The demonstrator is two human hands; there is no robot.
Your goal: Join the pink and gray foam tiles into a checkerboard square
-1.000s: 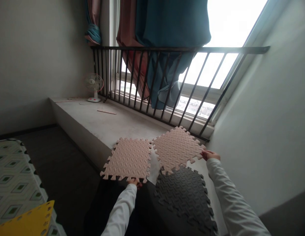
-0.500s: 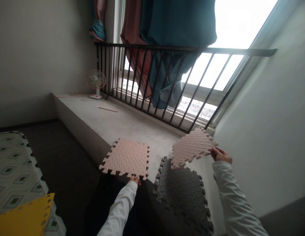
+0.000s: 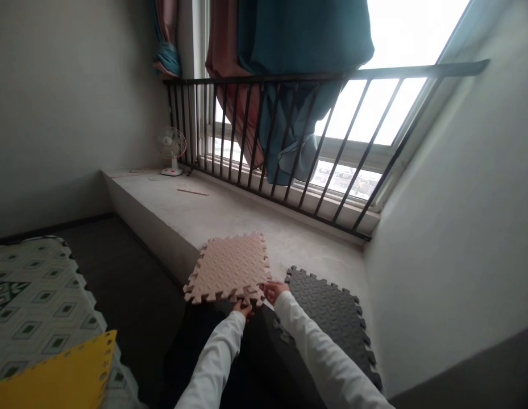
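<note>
Presently, pink mat (image 3: 229, 261): it is in front of the person, over the near side of the pale ledge (image 3: 161, 201), almost flat; whether it rests there or is held a little above, I cannot tell.
Left hand (image 3: 245, 309): it comes from below to the near edge, with the fingers closed on the tabs; the left sleeve (image 3: 215, 352) points forward and slightly to the right.
Right hand (image 3: 275, 291): it reaches across toward the left, and its fingertips appear to pinch the near right corner, with hardly any gap.
Corner work: I judge that the step in hand is adjusting the mat, both hands being close together at this corner.
Tabs: here they look doubled, so perhaps there is a second layer beneath; the next move, in my opinion, calls for a light, even grip and careful lining up of the edges.
Dark grey mat (image 3: 327, 304): it lies to the right, apart from the pink one, partly hidden by the right sleeve (image 3: 319, 346); neither hand holds it.
</note>
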